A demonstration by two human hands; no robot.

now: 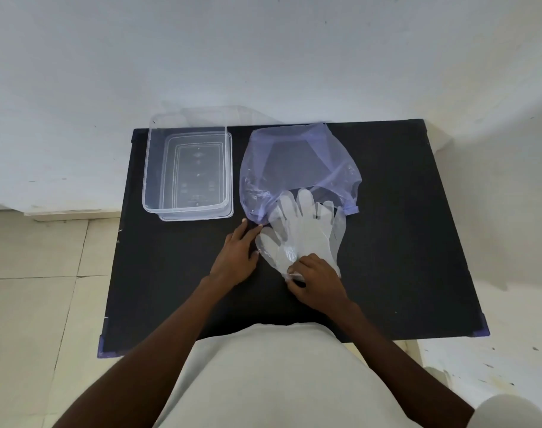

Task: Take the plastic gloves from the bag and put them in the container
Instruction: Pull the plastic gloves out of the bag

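Clear plastic gloves [306, 233] lie flat on the black table [418, 242], fingers pointing away from me, their fingertips overlapping the mouth of a thin purple plastic bag [297, 165]. My right hand [316, 282] pinches the cuff end of the gloves. My left hand [235, 254] rests flat on the table, its fingertips touching the near left corner of the bag. A clear rectangular container [152, 168] stands at the table's far left with nothing in it, sitting on its lid.
The table stands against a white wall, with pale floor tiles [41, 304] to the left. Purple caps mark the table's near corners [482, 330]. My light clothing [279, 381] fills the bottom of the view.
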